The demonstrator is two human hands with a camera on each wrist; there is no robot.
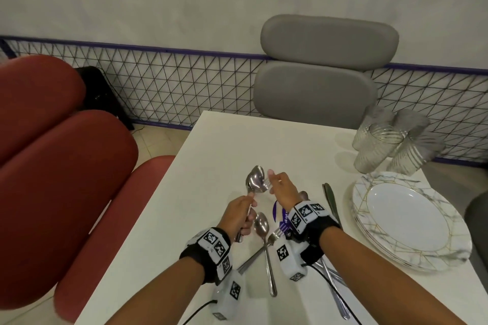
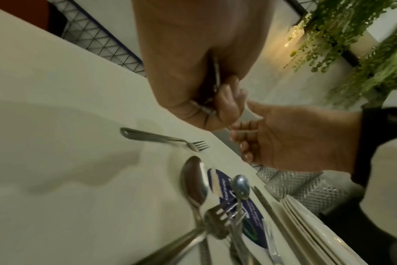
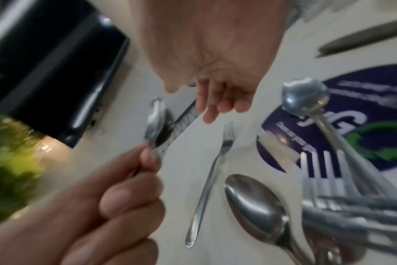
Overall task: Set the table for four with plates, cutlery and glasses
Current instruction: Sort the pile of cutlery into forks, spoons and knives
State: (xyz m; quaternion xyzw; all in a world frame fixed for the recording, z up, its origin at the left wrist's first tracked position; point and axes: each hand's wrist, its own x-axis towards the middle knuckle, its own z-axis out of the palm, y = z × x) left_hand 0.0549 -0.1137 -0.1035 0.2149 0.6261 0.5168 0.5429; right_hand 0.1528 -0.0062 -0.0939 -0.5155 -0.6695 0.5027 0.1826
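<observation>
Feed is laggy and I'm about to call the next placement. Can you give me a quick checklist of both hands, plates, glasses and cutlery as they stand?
1. Left hand grips the spoons securely: ok, fingers are curled round the handles.
2. Right hand is free: ok, fingers are relaxed and hold nothing.
3. Plates are laid out: not ok, all in one stack.
4. Glasses are laid out: not ok, clustered beyond the plates.
5. Loose cutlery is enough for four: cannot tell, the pieces overlap under the wrists.

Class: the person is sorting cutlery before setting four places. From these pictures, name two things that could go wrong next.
The left hand grips several steel spoons in one bunch; one could slip out. The four ribbed clear glasses crowd the white table corner beside the stacked marbled plates, so a careless reach might knock one off.
</observation>
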